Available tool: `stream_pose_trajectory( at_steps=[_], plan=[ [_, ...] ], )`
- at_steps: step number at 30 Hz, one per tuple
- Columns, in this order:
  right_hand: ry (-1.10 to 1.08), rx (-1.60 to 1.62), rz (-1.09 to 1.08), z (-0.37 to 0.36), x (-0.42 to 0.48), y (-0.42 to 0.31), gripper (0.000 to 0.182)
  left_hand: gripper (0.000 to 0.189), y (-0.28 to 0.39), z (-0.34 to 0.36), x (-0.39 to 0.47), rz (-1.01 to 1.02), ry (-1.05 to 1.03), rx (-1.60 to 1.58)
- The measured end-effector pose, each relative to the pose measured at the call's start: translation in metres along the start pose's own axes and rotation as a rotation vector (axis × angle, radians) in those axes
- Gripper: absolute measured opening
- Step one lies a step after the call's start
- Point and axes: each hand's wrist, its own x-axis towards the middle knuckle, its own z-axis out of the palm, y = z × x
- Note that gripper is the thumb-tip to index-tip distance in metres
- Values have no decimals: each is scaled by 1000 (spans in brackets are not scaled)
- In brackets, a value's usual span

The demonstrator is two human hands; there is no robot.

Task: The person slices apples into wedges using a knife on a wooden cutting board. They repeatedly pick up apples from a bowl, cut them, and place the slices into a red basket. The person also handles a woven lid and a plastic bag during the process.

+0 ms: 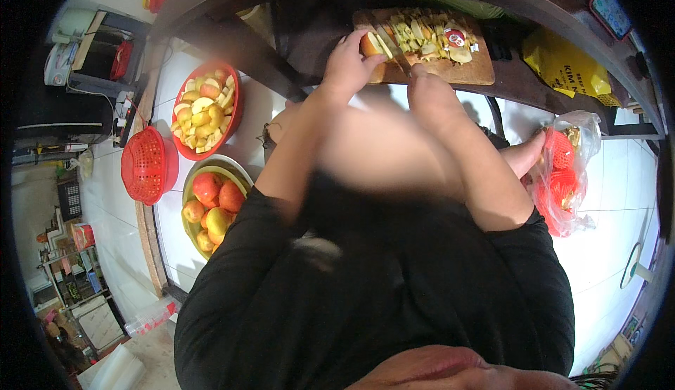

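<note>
My left hand (345,67) grips a cut piece of apple (372,46) near the left end of a wooden cutting board (474,75). The pale cut face of the piece looks toward the blade. In my right hand (431,92) is a kitchen knife (396,52), its blade slanting up and left beside the apple. My fingers hide the knife's handle. A heap of apple peels and core scraps (427,31) covers much of the board, with a small sticker-like red and white disc (454,37) on it.
On the floor at left stand a red basket of cut apple pieces (203,113), an upturned-looking red colander (145,166) and a bowl of whole apples (216,205). At right lie a yellow plastic bag (567,66), a phone (610,10) and a clear bag with red netting (561,179).
</note>
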Motion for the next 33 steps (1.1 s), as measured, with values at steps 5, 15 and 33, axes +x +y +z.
stream_pose_trajectory(
  at_steps=[5,15,33],
  plan=[
    [-69,13,-14,-4,-8,-8,21,60,-8,4,4,-4,31,29],
    [-64,-4,-65,2,-1,-8,19,59,-29,15,11,-61,66,-223],
    [-32,-55,-75,17,32,-1,19,47,15,4,3,20,61,209]
  ],
)
